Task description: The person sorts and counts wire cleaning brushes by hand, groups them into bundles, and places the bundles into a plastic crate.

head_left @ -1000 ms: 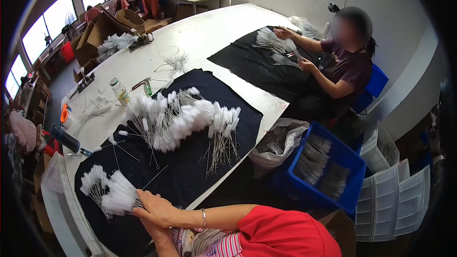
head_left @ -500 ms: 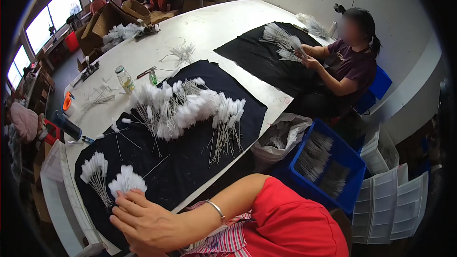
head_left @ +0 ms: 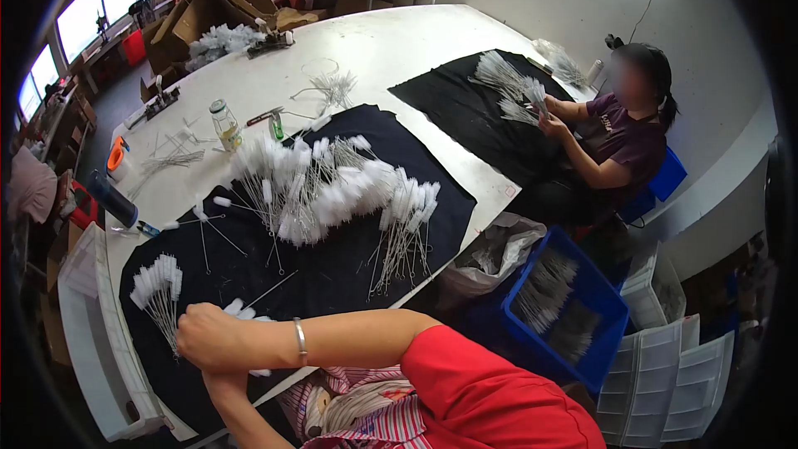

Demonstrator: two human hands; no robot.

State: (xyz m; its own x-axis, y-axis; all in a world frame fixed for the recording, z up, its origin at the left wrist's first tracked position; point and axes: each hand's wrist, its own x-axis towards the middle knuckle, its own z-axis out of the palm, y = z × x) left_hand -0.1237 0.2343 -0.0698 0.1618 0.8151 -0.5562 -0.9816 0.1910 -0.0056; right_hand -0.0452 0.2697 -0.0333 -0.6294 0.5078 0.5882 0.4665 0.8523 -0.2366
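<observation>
My right hand (head_left: 208, 337) is closed in a fist shape near the front left of the dark cloth (head_left: 332, 270); what it grips is hidden. From below, my left forearm (head_left: 233, 403) rises to meet it, and my left hand is mostly covered by the right. White-bristled bottle brushes (head_left: 241, 310) show partly from behind my right wrist. Just left of my hands lies a fanned bundle of brushes (head_left: 158, 283) with wire handles. Farther back on the cloth is a big pile of brushes (head_left: 332, 187), with a few loose ones beside it.
A glass jar (head_left: 224, 126), a green-handled tool (head_left: 276, 128), orange tape (head_left: 117, 155) and a dark bottle (head_left: 111, 198) stand along the left of the white table (head_left: 399, 33). At right sit a blue crate (head_left: 615, 316), a plastic bag (head_left: 515, 233) and a co-worker (head_left: 619, 133) holding brushes.
My right hand has moved left and up from the front brushes and closed, its forearm now covering much of them. My left forearm has come into view below. The camera view has shifted slightly.
</observation>
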